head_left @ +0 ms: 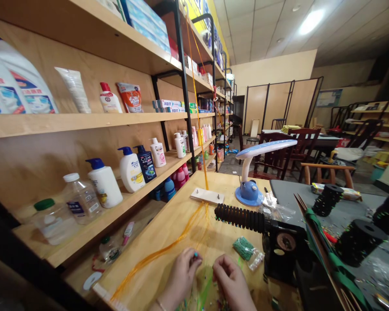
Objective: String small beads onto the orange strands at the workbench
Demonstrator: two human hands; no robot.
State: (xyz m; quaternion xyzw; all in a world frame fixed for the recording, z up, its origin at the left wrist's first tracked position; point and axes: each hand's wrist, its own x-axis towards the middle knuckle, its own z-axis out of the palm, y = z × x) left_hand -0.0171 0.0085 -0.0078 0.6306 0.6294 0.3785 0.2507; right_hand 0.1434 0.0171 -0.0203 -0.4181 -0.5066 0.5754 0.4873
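My left hand (181, 276) rests at the table's near edge with its fingers curled, pinching a small turquoise bead (196, 255) at the fingertips. Close beside it, my right hand (231, 278) is closed in a loose fist; what it holds is hidden. Orange cords (168, 248) run from my hands across the wooden table (168, 224) to a small white board with pegs (207, 195), then rise toward the top shelf. A small bag of green beads (243, 247) lies just right of my hands.
A black machine with a ribbed black roller (240, 217) stands to the right. Behind it is a blue desk lamp (250, 190). Black spools (358, 242) sit on a grey mat. Shelves of bottles (129, 170) line the left side. Chairs and tables fill the back.
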